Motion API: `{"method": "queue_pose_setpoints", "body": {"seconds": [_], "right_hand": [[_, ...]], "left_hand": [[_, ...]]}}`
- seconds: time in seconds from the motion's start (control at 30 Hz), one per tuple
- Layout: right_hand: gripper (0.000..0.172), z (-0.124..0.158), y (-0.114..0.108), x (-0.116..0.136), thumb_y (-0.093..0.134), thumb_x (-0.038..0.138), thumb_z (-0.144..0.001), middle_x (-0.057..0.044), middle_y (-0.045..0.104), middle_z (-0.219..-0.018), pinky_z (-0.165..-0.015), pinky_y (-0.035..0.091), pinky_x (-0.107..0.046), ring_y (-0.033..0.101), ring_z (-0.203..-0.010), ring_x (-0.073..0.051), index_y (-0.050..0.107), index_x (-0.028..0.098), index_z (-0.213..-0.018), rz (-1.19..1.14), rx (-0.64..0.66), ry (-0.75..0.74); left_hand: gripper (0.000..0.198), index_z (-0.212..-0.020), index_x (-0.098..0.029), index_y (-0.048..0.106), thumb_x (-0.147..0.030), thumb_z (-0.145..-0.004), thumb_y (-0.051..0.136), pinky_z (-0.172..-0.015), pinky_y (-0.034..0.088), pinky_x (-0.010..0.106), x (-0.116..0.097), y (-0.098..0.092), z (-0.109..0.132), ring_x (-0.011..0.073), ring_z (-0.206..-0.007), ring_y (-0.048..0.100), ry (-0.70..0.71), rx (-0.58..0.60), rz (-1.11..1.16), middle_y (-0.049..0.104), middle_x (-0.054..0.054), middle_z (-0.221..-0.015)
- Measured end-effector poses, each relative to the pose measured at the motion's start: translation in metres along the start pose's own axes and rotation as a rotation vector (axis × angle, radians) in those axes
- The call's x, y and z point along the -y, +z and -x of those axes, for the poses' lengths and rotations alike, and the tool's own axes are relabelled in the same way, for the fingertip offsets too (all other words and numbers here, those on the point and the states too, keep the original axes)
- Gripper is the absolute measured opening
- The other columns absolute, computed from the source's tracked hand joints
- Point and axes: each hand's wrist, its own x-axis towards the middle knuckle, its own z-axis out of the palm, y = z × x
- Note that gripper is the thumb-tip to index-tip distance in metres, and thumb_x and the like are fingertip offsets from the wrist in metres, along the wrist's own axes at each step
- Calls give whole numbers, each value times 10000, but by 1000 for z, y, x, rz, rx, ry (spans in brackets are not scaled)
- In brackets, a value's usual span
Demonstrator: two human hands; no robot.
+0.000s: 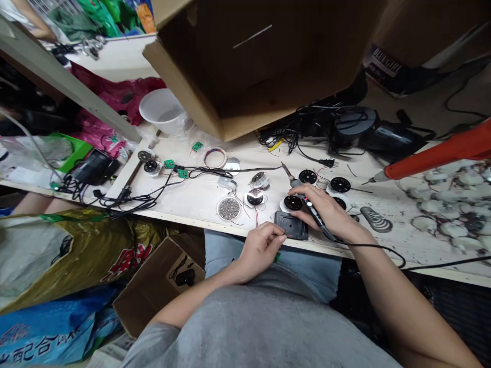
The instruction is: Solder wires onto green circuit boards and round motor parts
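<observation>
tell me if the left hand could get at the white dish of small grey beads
Probably yes: the white dish sits uncovered near the left hand, with only thin wires near the way. That hand seems to be pinching a thin strand, though, which may need putting down first.

A slim black pen-shaped soldering iron (316,217) slants above the white counter (192,199), metal tip pointing forward-left. Beside it, a round white motor with a black perforated disc (293,203) sits disc-up behind a flat black rectangular plastic piece (292,226); a thin reddish strand (289,236) crosses the piece's near side.
</observation>
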Motion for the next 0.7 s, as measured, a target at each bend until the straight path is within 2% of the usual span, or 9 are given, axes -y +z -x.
{"method": "queue_pose_setpoints", "body": {"seconds": [0.13, 0.27, 0.33, 0.53, 0.63, 0.7], "right_hand": [[279, 3, 3, 2, 583, 266, -1000, -81, 640, -1114, -887, 542, -391, 669, -1002, -247, 529, 262, -1274, -19, -33, 24], [279, 6, 5, 0, 580, 262, -1002, -84, 633, -1108, -863, 540, -387, 656, -974, -246, 537, 259, -1278, -36, -70, 34], [278, 7, 5, -2, 585, 253, -997, -83, 634, -1102, -851, 536, -385, 651, -958, -244, 542, 259, -1271, -46, -82, 30], [259, 9, 7, -5, 570, 259, -1014, -82, 638, -1095, -867, 519, -390, 662, -974, -249, 553, 256, -1273, 9, -78, 26], [259, 9, 5, -1, 593, 285, -1015, -90, 656, -1099, -887, 521, -413, 661, -982, -257, 579, 245, -1271, 84, -98, 0], [269, 11, 1, 4, 610, 304, -1015, -92, 662, -1080, -885, 528, -415, 652, -983, -258, 609, 236, -1275, 133, -157, -38]], "left_hand": [[159, -900, -190, 660, -249, -1011, 562, -789, 577, 300, 9, 1, -8, 185, -884, 716, 218, -24, -131, 750, 82, -941], [150, -917, -191, 665, -233, -1016, 560, -817, 587, 307, 14, 0, -15, 187, -917, 728, 262, -48, -163, 753, 88, -957], [147, -898, -187, 676, -257, -1000, 596, -775, 579, 291, 14, -1, -17, 183, -891, 722, 209, -47, -120, 752, 86, -953], [268, -777, -171, 676, -405, -899, 718, -502, 465, 234, 9, -1, -28, 100, -560, 586, -95, -110, 130, 625, 29, -838], [235, -723, -169, 673, -357, -850, 733, -479, 415, 220, 1, -1, -37, 85, -529, 547, -130, -149, 63, 568, 1, -768], [205, -701, -171, 664, -311, -842, 711, -499, 411, 214, -5, 0, -43, 83, -536, 532, -113, -173, -27, 561, -7, -729]]}}
